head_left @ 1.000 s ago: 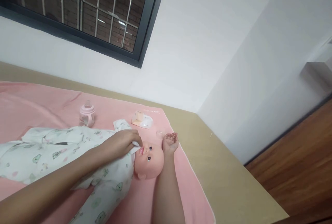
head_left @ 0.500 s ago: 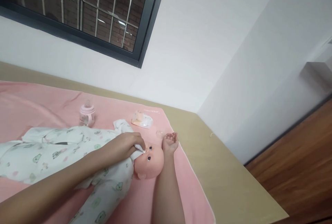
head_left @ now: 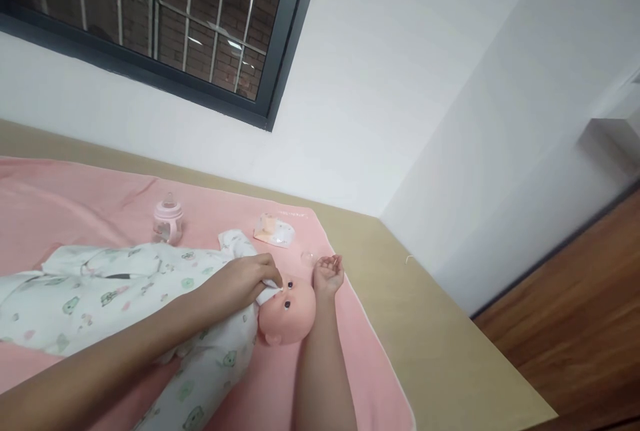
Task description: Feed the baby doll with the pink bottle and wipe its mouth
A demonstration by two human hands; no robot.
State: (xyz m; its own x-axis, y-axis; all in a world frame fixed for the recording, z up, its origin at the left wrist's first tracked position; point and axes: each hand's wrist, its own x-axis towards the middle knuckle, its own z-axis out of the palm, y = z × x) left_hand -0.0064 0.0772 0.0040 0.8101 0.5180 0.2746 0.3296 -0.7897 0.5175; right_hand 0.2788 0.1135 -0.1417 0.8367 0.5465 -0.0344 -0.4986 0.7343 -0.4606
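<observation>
A baby doll point(head_left: 293, 314) in a white printed sleepsuit point(head_left: 100, 284) lies on a pink blanket point(head_left: 75, 198), its head to the right. My left hand point(head_left: 240, 284) is closed, pinching a small white cloth point(head_left: 270, 292) against the doll's face near the nose and eye. My right hand point(head_left: 327, 276) rests palm up just beyond the top of the doll's head, its fingers loosely curled and nothing in them. My right forearm runs up from the bottom edge beside the head.
A pink baby bottle point(head_left: 167, 221) stands on the blanket behind the doll. A small wipes pack point(head_left: 274, 230) and a little clear cap point(head_left: 307, 258) lie near the blanket's far corner. The tan surface point(head_left: 440, 351) ends at the right above a wooden floor point(head_left: 575, 331). White walls and a barred window point(head_left: 150, 18) stand behind.
My left hand has moved the white cloth from the doll's mouth up toward its nose and eye. My right hand has stayed in place.
</observation>
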